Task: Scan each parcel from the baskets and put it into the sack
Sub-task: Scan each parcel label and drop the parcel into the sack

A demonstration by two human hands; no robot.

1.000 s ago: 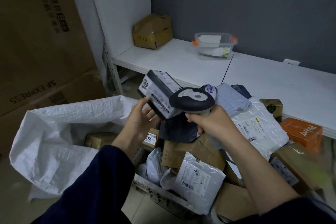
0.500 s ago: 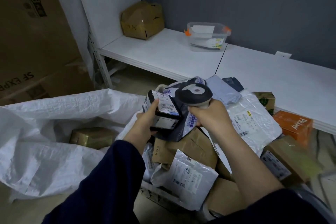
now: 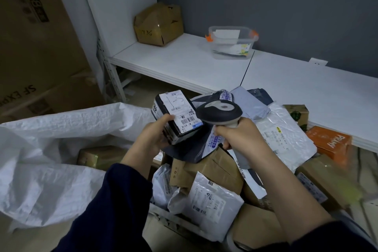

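From the head camera, the scanning step looks to be in hand. The left hand (image 3: pixel 155 134) grips a small labelled box (image 3: pixel 176 116), barcode face up, just beside the head of the scanner (image 3: pixel 219 111), whose handle the right hand (image 3: pixel 240 138) clasps. Both hover over the heaped basket (image 3: pixel 169 218). Next, probably, the box must swing left and drop into the open white sack (image 3: pixel 61 129).

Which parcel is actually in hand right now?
The small dark box with the white barcode label, gripped by the left hand beside the scanner; the other parcels lie loose in the pile.
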